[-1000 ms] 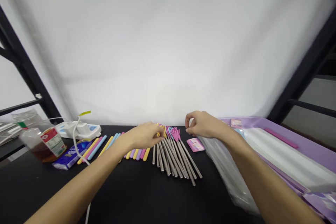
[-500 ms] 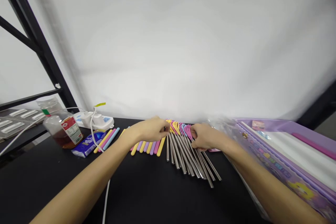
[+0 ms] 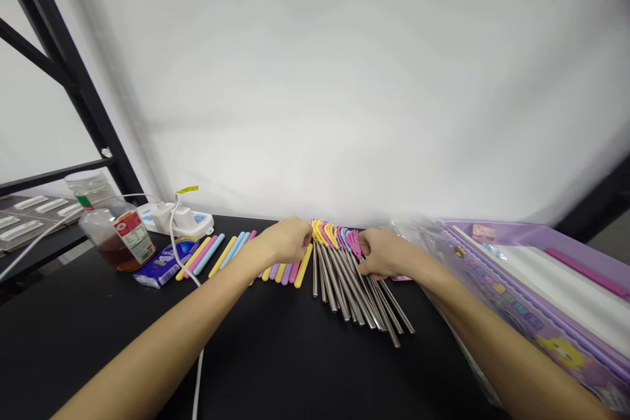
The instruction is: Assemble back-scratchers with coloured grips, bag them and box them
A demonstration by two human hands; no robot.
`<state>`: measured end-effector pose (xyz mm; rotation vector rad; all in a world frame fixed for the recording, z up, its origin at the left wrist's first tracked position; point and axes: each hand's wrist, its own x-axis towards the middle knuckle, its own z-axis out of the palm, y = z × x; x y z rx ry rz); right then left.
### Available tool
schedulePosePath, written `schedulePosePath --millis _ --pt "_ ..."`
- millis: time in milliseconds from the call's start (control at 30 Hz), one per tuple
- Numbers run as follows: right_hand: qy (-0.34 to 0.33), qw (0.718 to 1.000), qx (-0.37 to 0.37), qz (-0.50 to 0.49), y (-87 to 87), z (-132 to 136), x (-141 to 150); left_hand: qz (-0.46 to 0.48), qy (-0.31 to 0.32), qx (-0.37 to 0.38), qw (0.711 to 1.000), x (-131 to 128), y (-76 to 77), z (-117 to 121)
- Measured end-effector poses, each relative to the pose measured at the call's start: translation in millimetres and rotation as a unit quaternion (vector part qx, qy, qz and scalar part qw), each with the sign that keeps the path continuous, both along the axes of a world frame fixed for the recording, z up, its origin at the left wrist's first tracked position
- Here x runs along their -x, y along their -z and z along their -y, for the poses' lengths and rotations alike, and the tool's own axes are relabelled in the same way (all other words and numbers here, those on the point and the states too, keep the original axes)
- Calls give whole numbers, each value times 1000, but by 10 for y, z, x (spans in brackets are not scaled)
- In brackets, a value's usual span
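Many metal rods (image 3: pixel 352 289) with curved yellow, pink, purple and blue plastic ends (image 3: pixel 335 236) lie fanned out on the black table (image 3: pixel 275 354). At the left side of these coloured ends is my left hand (image 3: pixel 290 239), its fingers curled together; what they pinch, if anything, is hidden. My right hand (image 3: pixel 386 252) curls round the right edge of the bunch, with thumb and fingers against the pink ends and the rods just below. Under and beside my left wrist lie coloured sticks (image 3: pixel 290 272) in a row, partly covered by my arm.
To the left are a blue packet (image 3: pixel 162 266), a bottle of brown liquid (image 3: pixel 118 236) and a white power strip (image 3: pixel 199 223) with a white cable (image 3: pixel 199 367). A purple tray (image 3: pixel 522 230) and clear plastic wrap (image 3: pixel 418 233) lie at right. A white wall (image 3: pixel 315 92) rises behind.
My left hand's fingers have drawn closer together and the hand has shifted slightly left. More coloured sticks show beside my left arm. My right hand stays at the rods.
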<state>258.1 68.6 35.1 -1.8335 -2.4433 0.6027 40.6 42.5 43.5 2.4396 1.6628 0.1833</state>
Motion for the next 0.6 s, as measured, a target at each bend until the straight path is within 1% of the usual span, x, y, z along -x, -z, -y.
schedulePosePath --millis 133,267,367,467,600 --pt "-6 1000 -5 -12 -17 -15 -19 2 -4 6 1000 -27 42 -3" --pt "-20 999 -15 -45 -55 -7 -17 4 -6 -1 1000 -80 86 12" --pt "-22 996 16 -82 -85 43 32 -4 -15 0 1000 -123 109 25" --pt "-12 994 49 -98 -99 95 92 4 -32 13 999 -147 85 43" --pt "-5 991 59 -118 -92 116 128 35 -39 25 998 -151 11 69"
